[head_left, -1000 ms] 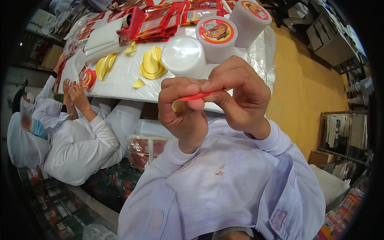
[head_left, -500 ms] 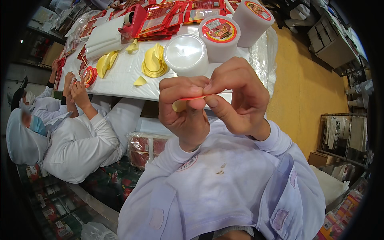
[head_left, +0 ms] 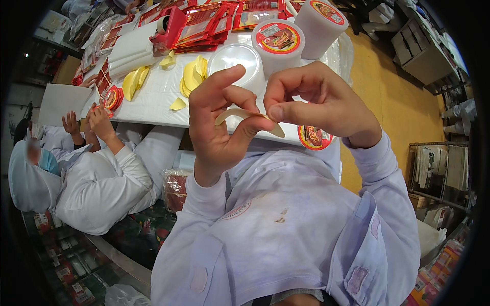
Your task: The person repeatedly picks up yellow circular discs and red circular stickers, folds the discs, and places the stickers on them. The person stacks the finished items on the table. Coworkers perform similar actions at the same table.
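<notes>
A thin, pale, bent sticker label (head_left: 236, 112) is held up in front of my chest, its pale side showing and nearly edge-on. My left hand (head_left: 217, 122) pinches it between thumb and index finger, with the other fingers raised. At its right edge, my right hand (head_left: 319, 99) has thumb and index finger closed together; the fingers partly hide the contact. Below my right hand, a round red and yellow label (head_left: 315, 137) lies at the table's near edge. Beyond my hands stand a clear-lidded tub (head_left: 236, 60) and a white tub with a round label (head_left: 278, 53).
Another labelled tub (head_left: 320, 30) stands at the back right. Yellow paper pieces (head_left: 193, 75) and red packets (head_left: 201, 25) lie on the white-covered table (head_left: 153, 113). At the left, a co-worker (head_left: 107, 178) sits close, hands raised beside a stack of red labels (head_left: 112, 97).
My hands have moved apart slightly, and my right hand has shifted right and opened its curl. The held label has turned from its red edge to its pale side. The red label at the edge is now visible.
</notes>
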Tool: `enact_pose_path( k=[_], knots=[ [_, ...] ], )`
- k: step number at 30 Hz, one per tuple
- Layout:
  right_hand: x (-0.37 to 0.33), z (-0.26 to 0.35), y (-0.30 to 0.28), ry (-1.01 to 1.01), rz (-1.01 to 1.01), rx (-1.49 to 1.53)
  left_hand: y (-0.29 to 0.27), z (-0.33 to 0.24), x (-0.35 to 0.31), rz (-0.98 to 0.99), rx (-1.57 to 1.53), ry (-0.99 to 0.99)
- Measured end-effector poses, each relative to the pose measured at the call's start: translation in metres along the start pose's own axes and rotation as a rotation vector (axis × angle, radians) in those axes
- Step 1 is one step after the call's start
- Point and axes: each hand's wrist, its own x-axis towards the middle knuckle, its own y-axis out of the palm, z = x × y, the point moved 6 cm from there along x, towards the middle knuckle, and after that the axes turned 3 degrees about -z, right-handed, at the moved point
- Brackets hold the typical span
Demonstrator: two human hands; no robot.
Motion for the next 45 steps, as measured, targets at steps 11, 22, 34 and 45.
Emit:
enact_pose_path(
  k=[11,22,34,45],
  knots=[
    [-0.001,-0.052,0.013,0.325,-0.064,0.535,-0.007,-0.023,-0.012,-0.024,0.754,0.530],
    [0.007,-0.063,0.020,0.031,-0.295,0.378,-0.017,0.021,-0.047,-0.225,0.412,0.118],
    [0.009,-0.042,0.015,-0.243,-0.286,-0.085,-0.027,0.018,-0.041,-0.212,0.402,0.070],
    [0.066,-0.008,-0.056,-0.537,-0.816,-0.597,-0.163,0.116,-0.024,-0.917,0.194,-0.306]
  ],
)
